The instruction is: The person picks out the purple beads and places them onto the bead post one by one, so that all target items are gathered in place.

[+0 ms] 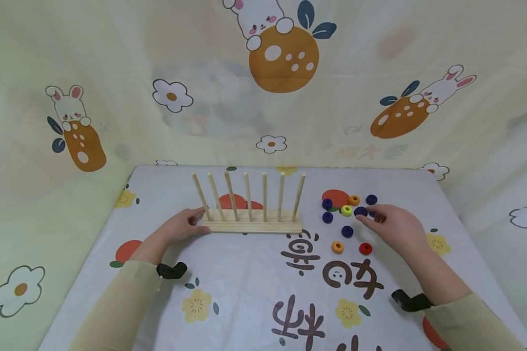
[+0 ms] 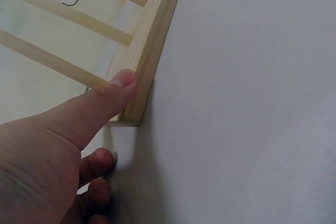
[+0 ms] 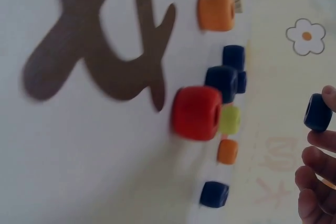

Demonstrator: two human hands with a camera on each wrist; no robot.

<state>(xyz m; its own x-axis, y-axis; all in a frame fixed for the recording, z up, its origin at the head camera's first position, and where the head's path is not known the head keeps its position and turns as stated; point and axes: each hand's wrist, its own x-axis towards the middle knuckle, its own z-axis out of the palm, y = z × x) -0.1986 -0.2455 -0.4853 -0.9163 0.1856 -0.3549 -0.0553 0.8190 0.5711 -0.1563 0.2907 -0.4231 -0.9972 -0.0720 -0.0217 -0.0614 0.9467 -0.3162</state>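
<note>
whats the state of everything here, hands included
Peg board: flat on table
Pegs: upright, all bare
Left hand: gripping the peg board's end
Right hand: pinching one dark blue bead
Other dark blue beads: loose, one partly hidden
Red bead: loose
Orange beads: loose
Yellow-green bead: loose

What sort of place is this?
Perhaps a small, screened-off tabletop play or filming area: rabbit-print fabric walls hang behind and beside a flower-print tablecloth, where a seven-peg wooden rack and coloured beads sit.
</note>
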